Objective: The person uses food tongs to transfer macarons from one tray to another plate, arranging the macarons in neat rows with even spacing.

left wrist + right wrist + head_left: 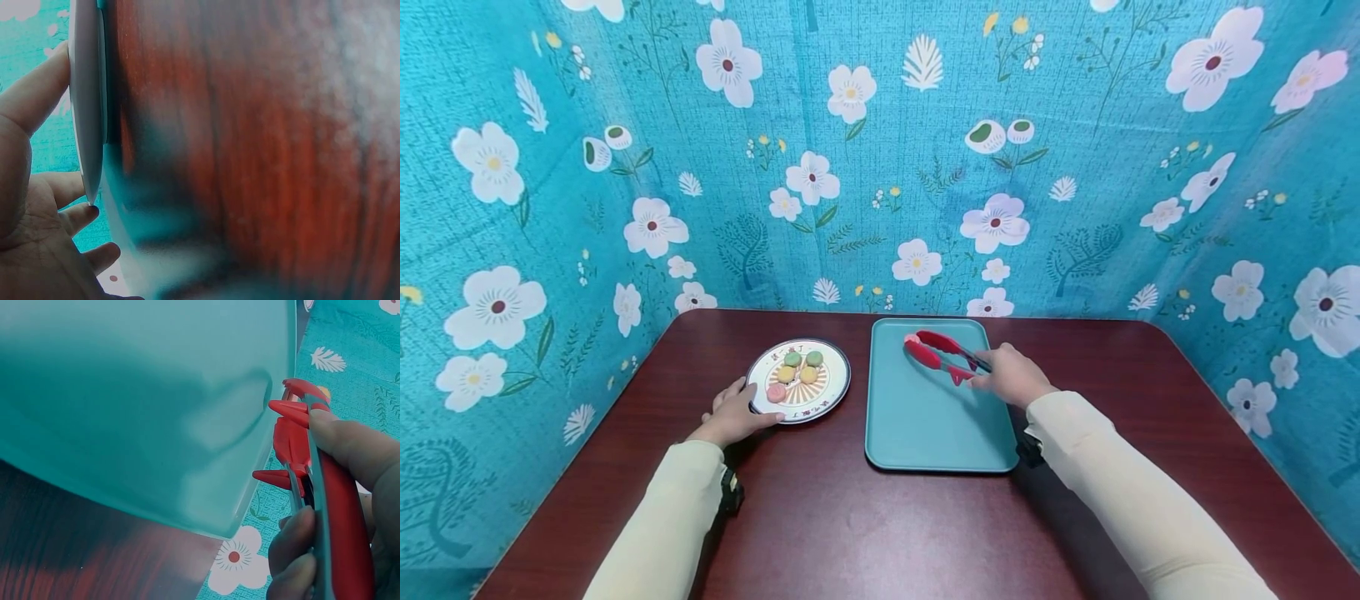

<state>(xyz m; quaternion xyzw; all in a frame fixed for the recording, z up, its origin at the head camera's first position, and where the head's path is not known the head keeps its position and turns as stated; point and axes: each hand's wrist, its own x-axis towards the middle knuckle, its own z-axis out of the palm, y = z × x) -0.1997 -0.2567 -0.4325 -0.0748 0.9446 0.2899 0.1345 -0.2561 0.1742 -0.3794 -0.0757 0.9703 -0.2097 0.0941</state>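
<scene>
My left hand (735,415) rests at the left rim of a round white patterned plate (831,398), thumb along the near edge and the other fingers spread out. Several macarons lie on the plate: two green, two yellow (808,375) and a pink one (776,392). In my right hand (1013,377) are red-tipped tongs (942,344), gripped by their handles. A small pink round piece, like a macaron (912,339), shows at the tongs' tips over the upper part of a teal tray (925,433). The right wrist view hides this piece behind the tongs' heads.
Plate and tray stand side by side on a dark reddish-brown table (820,517), with a narrow strip of wood between them. A turquoise flowered cloth (865,192) hangs behind the table and at both sides.
</scene>
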